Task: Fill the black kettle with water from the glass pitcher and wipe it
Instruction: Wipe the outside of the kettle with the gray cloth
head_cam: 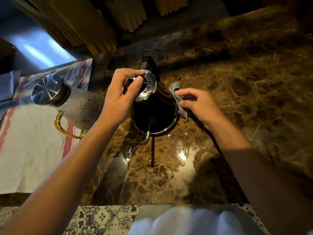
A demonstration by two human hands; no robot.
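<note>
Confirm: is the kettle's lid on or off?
On: the perforated steel lid caps the black kettle, gripped by the left hand.

- The kettle [153, 114] is black, its lid [147, 88] silver.
- The cloth [179, 99] is grey.
- The counter [237, 82] is brown marble with light veins.
- The towel [33, 150] is white with red stripes.

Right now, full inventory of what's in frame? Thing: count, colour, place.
kettle: 1, black, centre of countertop, spout toward the camera
kettle lid: 1, silver, perforated, on the kettle
cloth: 1, grey, against the kettle's right side
glass pitcher: 1, textured clear, steel lid, amber handle, on the towel at left
towel: 1, white with red stripes, left
countertop: 1, brown marble
left hand: 1, grip on the lid
right hand: 1, pressing the cloth to the kettle
</note>
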